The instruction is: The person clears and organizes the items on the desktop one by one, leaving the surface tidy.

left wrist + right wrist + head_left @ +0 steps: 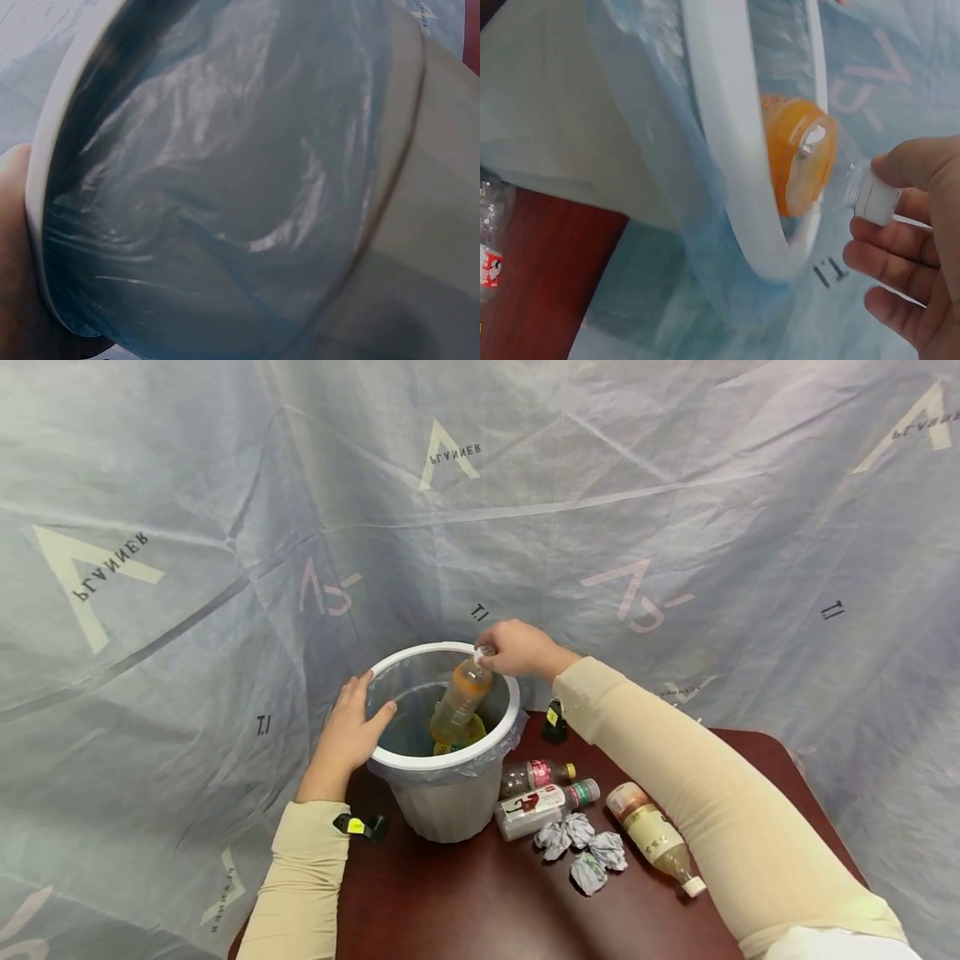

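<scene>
Nearest, at the lower right of the head view, four crumpled paper balls (581, 850) and three capped bottles (551, 793) lie flat on the dark red table (465, 902), just beside the bin; a small black clip (553, 723) sits behind them. At the frame's centre the left hand (351, 727) rests on the rim of the white lined waste bin (444, 760), thumb hooked inside and fingers loosely spread, apparently to steady it. Beyond, the right hand (517, 647) pinches the white cap of an orange-labelled bottle (461, 697), holding it tilted with its base inside the bin; the forearm reaches across from the lower right.
</scene>
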A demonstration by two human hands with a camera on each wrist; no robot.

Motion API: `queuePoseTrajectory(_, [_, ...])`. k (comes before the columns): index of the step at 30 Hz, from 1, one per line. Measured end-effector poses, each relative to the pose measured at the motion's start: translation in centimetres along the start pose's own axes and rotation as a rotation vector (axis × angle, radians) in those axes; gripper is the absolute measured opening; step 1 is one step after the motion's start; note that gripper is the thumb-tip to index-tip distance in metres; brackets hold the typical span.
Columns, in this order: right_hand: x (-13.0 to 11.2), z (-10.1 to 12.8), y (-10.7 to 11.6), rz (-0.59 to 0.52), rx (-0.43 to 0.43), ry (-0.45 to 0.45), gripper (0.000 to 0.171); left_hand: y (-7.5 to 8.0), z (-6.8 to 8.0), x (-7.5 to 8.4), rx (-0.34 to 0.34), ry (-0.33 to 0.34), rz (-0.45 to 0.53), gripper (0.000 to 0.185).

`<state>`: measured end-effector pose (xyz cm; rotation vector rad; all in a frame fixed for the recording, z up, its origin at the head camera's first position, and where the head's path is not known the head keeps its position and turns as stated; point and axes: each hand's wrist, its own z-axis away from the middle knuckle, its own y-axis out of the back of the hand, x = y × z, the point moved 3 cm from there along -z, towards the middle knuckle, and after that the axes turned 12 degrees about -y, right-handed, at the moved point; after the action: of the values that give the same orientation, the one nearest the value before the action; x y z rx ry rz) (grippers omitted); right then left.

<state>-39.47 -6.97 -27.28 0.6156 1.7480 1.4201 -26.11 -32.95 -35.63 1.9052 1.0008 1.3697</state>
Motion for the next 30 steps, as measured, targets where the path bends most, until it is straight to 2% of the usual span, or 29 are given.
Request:
queuePoseTrajectory(6, [-1.7, -0.5, -1.8, 0.218, -0.008, -0.006, 0.033, -0.2, -0.2, 0.5, 0.002, -0.007, 0.002, 0.079])
queuePoseTrajectory(12, [-2.4, -1.2, -3.6, 0.364, 0.017, 0.007, 0.022, -0.3, -0.3, 0.5, 0.002, -0.018, -0.001, 0.079])
queuePoseTrajectory(16, [-3.0, -1.5, -5.1, 0.456, 0.015, 0.015, 0.023, -0.3, -0.3, 0.2, 0.001, -0.017, 0.001, 0.079])
queuePoseTrajectory(22, [-3.7, -2.0, -7.6, 0.574, 0.0, 0.04, 0.026, -0.1, -0.1, -0.1, -0.001, -0.011, -0.002, 0.078])
queuePoseTrajectory(30, [-3.9, -2.2, -9.2, 0.652, -0.061, 0.042, 0.025, 0.0, 0.1, -0.1, -0.004, -0.011, -0.014, 0.079])
